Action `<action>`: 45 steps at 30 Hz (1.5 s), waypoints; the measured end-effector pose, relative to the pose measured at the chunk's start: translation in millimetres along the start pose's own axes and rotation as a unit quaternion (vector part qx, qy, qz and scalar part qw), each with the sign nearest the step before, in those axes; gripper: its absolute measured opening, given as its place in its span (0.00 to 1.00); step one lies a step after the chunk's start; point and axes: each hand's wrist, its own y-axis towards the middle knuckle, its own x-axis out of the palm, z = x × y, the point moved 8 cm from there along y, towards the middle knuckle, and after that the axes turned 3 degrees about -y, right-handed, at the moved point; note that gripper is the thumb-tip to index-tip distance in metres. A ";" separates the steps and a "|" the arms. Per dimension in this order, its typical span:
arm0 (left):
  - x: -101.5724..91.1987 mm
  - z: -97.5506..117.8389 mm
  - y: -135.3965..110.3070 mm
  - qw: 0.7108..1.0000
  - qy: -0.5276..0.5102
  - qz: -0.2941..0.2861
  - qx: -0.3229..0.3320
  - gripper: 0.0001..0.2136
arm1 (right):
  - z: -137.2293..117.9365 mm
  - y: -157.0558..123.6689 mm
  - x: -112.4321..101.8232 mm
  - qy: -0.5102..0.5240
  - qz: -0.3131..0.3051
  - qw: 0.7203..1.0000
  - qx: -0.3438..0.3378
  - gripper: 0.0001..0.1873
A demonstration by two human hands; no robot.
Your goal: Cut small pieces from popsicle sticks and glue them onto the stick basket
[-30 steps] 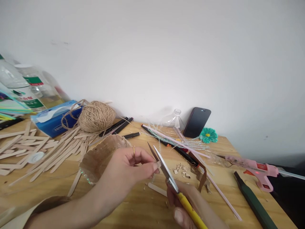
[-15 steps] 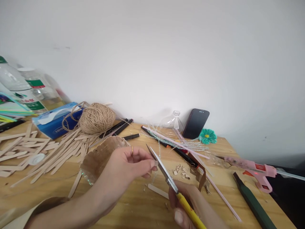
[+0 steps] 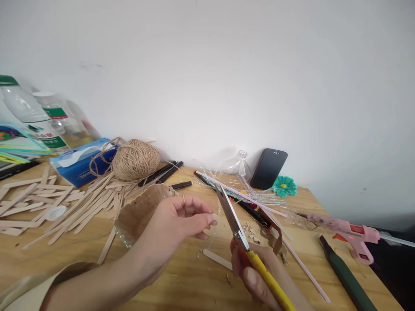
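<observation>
My right hand (image 3: 256, 268) is wrapped round the yellow handles of a pair of scissors (image 3: 236, 224). The blades point up and away, slightly parted. To their left, my left hand (image 3: 191, 220) has thumb and fingers pinched together; a tiny pale bit shows at the tips, too small to name. A thin glittery strand (image 3: 215, 229) runs down beside these fingertips; whether it is held I cannot tell. Behind my left wrist sits a brown scalloped-edge basket-like piece (image 3: 136, 214) with sparkly trim, partly covered. A short wooden craft stick (image 3: 218, 259) lies between my hands.
Small cut chips (image 3: 252, 233) lie beyond the scissors. Many craft sticks (image 3: 94, 203), a twine ball (image 3: 136, 160) and a blue tissue pack (image 3: 84, 166) fill the left. Rightward are a phone (image 3: 269, 168), a teal flower (image 3: 285, 185), a pink glue gun (image 3: 352, 233) and a dark green tool (image 3: 345, 272).
The scissors have drawn away from my left fingertips, moving right, and their blades now point more steeply upward. My left hand keeps its pinch. The view has shifted slightly.
</observation>
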 end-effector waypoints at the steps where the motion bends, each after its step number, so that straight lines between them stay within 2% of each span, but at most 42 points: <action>1: -0.1 -0.4 -0.5 1.000 0.002 0.000 0.000 0.03 | 0.6 0.4 0.0 0.003 -0.002 1.000 0.006 0.35; 4: 0.6 -0.6 -1.2 1.000 0.006 -0.005 0.004 0.03 | -1.7 0.0 0.9 0.043 -0.011 0.999 0.019 0.33; 11: 3.8 -2.1 0.6 1.000 0.007 -0.024 0.005 0.02 | -4.6 -4.4 4.7 0.122 0.001 0.993 -0.002 0.28; 15: 3.6 -3.7 0.6 1.000 -0.005 -0.027 0.003 0.03 | 0.9 -4.9 7.1 0.141 0.005 0.990 -0.003 0.29; 21: 1.3 -2.9 2.0 0.999 0.016 -0.021 0.036 0.03 | -1.6 -4.9 7.0 0.120 0.001 0.993 -0.002 0.29; 27: -2.1 4.6 1.0 0.993 0.100 0.019 0.067 0.04 | -6.7 -4.9 6.0 0.101 0.007 0.995 -0.025 0.26; 31: -3.8 11.9 -3.8 0.976 0.178 0.050 0.111 0.03 | -7.1 -7.1 10.0 0.112 -0.011 0.994 0.001 0.28; 35: -3.1 14.9 -8.0 0.963 0.218 0.051 0.149 0.03 | -5.4 -8.5 10.3 0.099 -0.011 0.995 0.026 0.29; 38: -2.0 18.3 -10.3 0.953 0.243 0.051 0.173 0.02 | -0.8 -4.7 3.8 0.024 0.009 0.999 0.032 0.28; 40: -1.6 20.2 -10.5 0.953 0.243 0.049 0.176 0.02 | 5.9 -1.1 -5.4 -0.092 0.039 0.994 0.054 0.24; 41: -1.7 20.1 -9.8 0.956 0.238 0.046 0.168 0.02 | 9.6 0.3 -11.5 -0.164 0.058 0.982 0.071 0.22; 43: -3.4 19.0 -7.4 0.967 0.214 0.041 0.136 0.02 | 14.4 1.7 -25.4 -0.302 0.108 0.942 0.097 0.14; 45: -5.3 16.3 -5.0 0.983 0.159 0.025 0.091 0.02 | 13.7 2.9 -34.5 -0.397 0.151 0.902 0.085 0.09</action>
